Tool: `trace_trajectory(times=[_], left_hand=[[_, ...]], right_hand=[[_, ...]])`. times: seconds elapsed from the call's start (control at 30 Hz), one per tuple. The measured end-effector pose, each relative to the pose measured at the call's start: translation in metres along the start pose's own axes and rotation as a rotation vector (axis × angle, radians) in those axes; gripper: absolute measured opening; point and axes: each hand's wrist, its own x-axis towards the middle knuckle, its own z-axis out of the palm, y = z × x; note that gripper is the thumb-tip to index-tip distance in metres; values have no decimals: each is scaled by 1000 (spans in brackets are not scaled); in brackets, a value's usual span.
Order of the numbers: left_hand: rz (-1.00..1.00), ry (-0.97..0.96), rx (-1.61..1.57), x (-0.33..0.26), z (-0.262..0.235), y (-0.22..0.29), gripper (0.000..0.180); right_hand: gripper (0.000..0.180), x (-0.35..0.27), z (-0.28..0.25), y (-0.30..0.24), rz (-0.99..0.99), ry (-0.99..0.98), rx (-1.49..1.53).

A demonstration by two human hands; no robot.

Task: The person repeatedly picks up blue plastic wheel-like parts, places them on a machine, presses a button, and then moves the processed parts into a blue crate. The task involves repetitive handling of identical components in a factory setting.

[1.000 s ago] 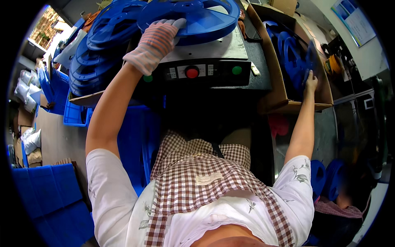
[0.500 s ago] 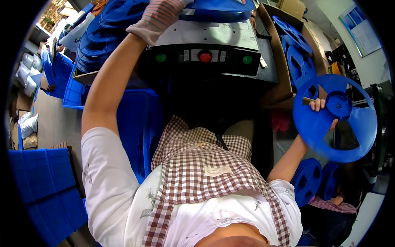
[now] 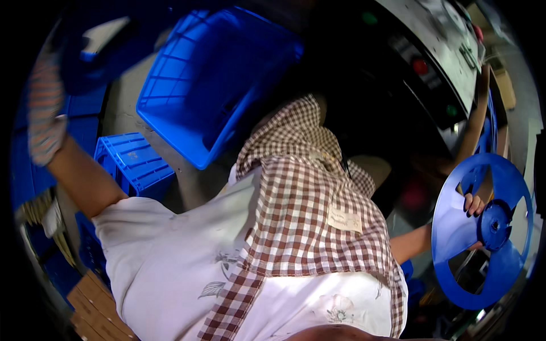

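My left hand (image 3: 45,113), in a striped knit glove, is stretched far out to the left. It grips the edge of a dark blue plastic reel (image 3: 94,74), blurred and partly cut off at the upper left; the fingertips are hard to make out. At the right, my bare right hand (image 3: 473,206) holds another blue reel flange (image 3: 446,258) upright. Its fingers come through one of the flange's cut-outs beside the round hub, with part of the hand hidden behind the disc.
A large blue crate (image 3: 153,116) lies open at upper left, with a smaller blue crate (image 3: 139,162) nearby. The black machine (image 3: 398,62) with red and green buttons stands at upper right. Brown cardboard (image 3: 96,307) sits at lower left.
My view has swung to the left. My left hand has moved from the machine top out to the left with a blue reel. My right hand still holds its flange.
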Motion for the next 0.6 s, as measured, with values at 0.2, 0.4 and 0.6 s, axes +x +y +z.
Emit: trace_trajectory(times=[0.2, 0.4, 0.6], left_hand=[[-487, -225, -173, -136, 184, -77, 28], [-949, -481, -195, -305, 366, -102, 19], [-1198, -917, -25, -320, 365, -23, 26]], right_hand=[[66, 9, 32, 10, 228, -82, 81], [67, 22, 45, -4, 327, -237, 22], [69, 34, 70, -1, 303, -383, -109]])
